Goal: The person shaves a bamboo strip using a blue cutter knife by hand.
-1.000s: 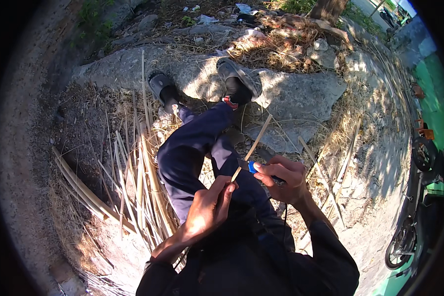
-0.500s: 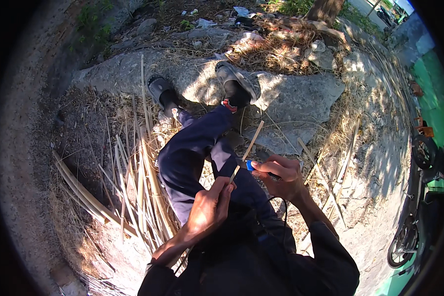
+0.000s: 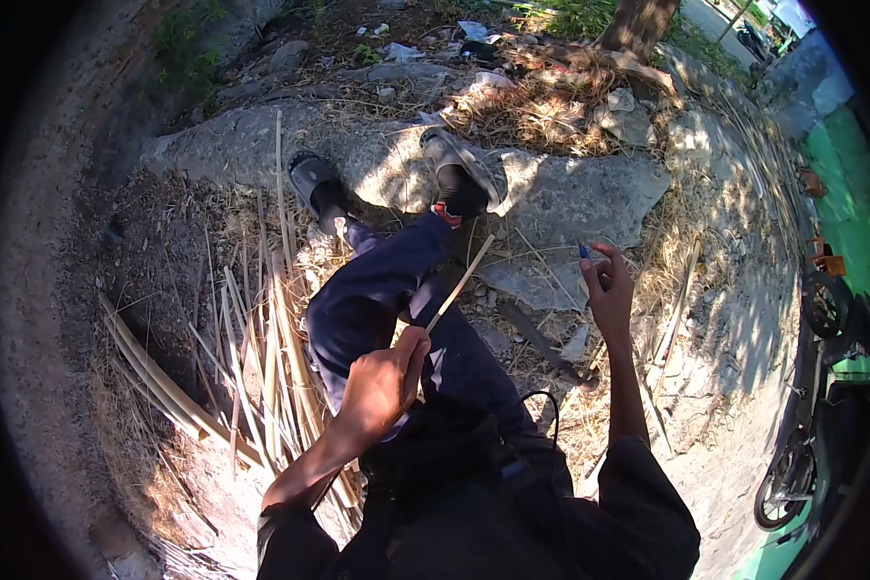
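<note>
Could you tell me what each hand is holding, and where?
Left hand grips the thin stick at its near end; right hand pinches a small blue-tipped tool in its fingers.

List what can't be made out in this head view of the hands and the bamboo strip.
- Small blue-tipped tool in the right hand: too small; fingers cover all but its tip.
- Lower end of the thin bamboo strip: hidden inside the left hand.
- Dark long object on the ground by the right forearm: in shadow, kind unclear.
- Motorbike: cut off by the dark fisheye rim.
</note>
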Demonstrator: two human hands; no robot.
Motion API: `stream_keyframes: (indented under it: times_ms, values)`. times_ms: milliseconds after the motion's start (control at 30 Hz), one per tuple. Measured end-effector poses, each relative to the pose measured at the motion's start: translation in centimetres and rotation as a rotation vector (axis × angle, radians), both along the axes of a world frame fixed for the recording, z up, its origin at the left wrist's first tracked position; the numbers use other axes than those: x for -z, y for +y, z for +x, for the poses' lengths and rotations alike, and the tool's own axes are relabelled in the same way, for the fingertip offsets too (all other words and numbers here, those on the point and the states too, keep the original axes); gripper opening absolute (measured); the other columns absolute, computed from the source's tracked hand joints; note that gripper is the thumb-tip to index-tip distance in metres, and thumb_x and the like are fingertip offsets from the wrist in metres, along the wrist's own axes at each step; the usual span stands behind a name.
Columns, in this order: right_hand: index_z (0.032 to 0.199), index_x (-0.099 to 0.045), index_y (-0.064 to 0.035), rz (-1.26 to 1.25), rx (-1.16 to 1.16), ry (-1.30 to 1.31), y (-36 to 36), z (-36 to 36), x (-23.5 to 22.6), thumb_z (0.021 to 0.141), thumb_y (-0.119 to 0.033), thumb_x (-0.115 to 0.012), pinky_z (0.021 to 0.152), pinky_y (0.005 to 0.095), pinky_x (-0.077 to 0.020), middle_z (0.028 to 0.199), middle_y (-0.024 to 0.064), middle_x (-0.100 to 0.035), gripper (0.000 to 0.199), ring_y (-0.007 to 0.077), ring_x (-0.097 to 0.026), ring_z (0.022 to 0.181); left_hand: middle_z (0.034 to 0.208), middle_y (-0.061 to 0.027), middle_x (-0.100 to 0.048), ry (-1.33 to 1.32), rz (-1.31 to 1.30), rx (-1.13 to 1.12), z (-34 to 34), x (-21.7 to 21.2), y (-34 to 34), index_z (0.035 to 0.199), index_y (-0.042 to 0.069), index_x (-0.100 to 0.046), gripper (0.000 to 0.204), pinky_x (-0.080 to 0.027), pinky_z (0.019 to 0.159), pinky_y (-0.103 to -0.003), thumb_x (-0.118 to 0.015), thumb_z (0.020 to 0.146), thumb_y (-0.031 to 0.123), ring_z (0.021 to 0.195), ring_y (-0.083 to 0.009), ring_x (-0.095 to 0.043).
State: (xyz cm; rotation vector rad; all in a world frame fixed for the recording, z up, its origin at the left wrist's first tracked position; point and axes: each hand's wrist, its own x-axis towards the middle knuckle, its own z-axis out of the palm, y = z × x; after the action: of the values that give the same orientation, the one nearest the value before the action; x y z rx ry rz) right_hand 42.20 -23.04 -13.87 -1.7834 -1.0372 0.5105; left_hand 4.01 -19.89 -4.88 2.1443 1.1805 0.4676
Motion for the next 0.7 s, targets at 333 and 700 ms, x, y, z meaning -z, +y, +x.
stream_keyframes:
  times_ms: [333,700]
  values:
    - [0.111,-0.074,-0.0022,0.087,-0.406,-0.226,0.2,-8.8,-4.5,0.084,-0.01,-0.089,0.081,0.0368,-0.0583,0.106,0.0119,-0.076,0.032,0.0277,-0.076,0.095,0.067,-0.011,-0.067,0.333,0.507,0.404,-2.5,4.8,7.8,0.114,0.006,-0.062,0.02,-0.054,0.052,-0.042,-0.065,0.106,0.024,0.064,-0.0298,-0.072]
    - [0.12,-0.073,-0.0005,0.299,-0.283,-0.274,0.0,-9.2,-4.1,0.084,-0.007,-0.087,0.095,0.0397,-0.0582,0.129,0.0158,-0.074,0.039,0.0332,-0.073,0.115,0.073,-0.0058,-0.061,0.554,0.789,0.862,1.5,0.1,9.3,0.127,-0.008,-0.064,0.046,-0.055,0.048,-0.034,-0.068,0.084,0.007,0.063,-0.0196,-0.068]
